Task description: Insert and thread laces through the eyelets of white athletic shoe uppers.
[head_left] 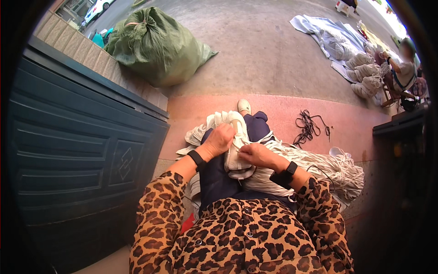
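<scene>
A white lace-up shoe [236,163] lies lengthwise across my lap, its sole end hidden from sight. My left hand [220,140] is closed at the shoe's left edge, near the lacing; what its fingers hold is too small to make out. From the right, my right hand [256,155] pinches a thin white shoelace over the shoe's opening. A thick bundle of white shoelaces [319,169] spreads from my right thigh out to the right. Beside my left leg, several white shoe pieces [196,135] are stacked in an overlapping row.
Dark tangled cord [308,128] lies on the pink floor strip. A big green sack [157,50] stands ahead on the left, beyond a dark panelled door [86,155]. At far right a person [404,68] sits by bundled white laces [365,75] on a pale cloth [310,25].
</scene>
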{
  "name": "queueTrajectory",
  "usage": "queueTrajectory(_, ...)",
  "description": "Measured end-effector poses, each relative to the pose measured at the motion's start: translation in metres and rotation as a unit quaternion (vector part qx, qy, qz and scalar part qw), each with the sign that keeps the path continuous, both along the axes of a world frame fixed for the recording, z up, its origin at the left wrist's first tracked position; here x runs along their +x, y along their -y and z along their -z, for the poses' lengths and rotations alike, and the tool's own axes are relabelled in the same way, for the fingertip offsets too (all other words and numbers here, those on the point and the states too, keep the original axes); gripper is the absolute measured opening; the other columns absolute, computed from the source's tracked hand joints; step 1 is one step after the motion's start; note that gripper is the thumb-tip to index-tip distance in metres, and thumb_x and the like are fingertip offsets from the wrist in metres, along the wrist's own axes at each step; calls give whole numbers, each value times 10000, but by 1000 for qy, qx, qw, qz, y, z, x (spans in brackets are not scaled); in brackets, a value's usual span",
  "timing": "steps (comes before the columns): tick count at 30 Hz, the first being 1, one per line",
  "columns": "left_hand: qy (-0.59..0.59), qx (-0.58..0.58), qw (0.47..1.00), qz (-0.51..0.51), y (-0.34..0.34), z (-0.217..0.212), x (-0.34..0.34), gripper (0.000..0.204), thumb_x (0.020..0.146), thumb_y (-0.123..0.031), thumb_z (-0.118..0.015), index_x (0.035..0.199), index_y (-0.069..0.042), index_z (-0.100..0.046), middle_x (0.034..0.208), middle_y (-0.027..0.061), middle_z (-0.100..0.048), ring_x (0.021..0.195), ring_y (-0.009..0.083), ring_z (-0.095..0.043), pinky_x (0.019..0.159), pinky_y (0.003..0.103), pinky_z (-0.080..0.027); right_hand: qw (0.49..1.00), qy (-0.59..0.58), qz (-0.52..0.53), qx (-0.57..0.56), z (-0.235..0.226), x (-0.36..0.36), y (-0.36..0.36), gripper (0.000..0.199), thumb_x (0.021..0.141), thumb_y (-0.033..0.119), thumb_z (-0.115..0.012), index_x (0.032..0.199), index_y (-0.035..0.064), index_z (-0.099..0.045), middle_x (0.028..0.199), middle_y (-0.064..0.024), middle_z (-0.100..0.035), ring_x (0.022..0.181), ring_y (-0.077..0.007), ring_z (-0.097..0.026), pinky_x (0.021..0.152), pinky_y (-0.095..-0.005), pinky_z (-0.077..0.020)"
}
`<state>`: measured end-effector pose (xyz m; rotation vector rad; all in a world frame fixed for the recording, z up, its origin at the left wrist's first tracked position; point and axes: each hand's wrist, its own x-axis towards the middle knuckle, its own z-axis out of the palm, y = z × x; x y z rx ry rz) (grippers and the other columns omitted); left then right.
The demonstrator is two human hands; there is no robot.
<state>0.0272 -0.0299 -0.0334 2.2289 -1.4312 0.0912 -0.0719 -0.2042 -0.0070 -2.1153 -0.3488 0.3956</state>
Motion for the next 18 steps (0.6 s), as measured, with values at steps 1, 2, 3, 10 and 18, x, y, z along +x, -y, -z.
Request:
queueTrajectory(1,0,0,1000,1,-1,1,-5,118,669,-22,-574,784,-14,-549,774,128,-544,729,278,-541,627,349,-476,1000,0,1,0,3,0,-3,238,813,218,-526,803,4,-630,725,-198,-609,696,-345,-602,650,-396,-475)
queueTrajectory(2,39,3,999,-9,-1,2,-10,123,663,-26,-569,780,-19,-532,771,119,-518,729,271,-530,619,349,-473,999,41,8,-29,5,-1,-6,233,814,217,-523,777,6,-616,700,-197,-600,681,-350,-598,636,-406,-473)
queueTrajectory(3,79,6,997,-19,-2,3,-14,129,657,-29,-564,776,-25,-515,769,110,-491,728,263,-518,611,348,-469,995,82,14,-58,7,-2,-9,231,816,215,-521,751,9,-602,675,-196,-592,667,-355,-595,621,-417,-471)
queueTrajectory(10,71,55,996,23,-32,-12,-18,149,682,-46,-538,829,-19,-540,768,108,-503,741,268,-513,659,335,-454,985,86,-110,-99,-22,-47,7,104,753,102,-522,813,53,-592,646,-176,-588,633,-350,-596,575,-438,-469)
queueTrajectory(18,-157,-36,976,-145,3,-56,17,165,767,-103,-559,878,-3,-628,817,146,-621,807,306,-563,732,351,-447,968,85,167,167,-261,-43,234,259,793,101,-531,1037,16,-550,906,-91,-592,806,-174,-555,764,-317,-436)
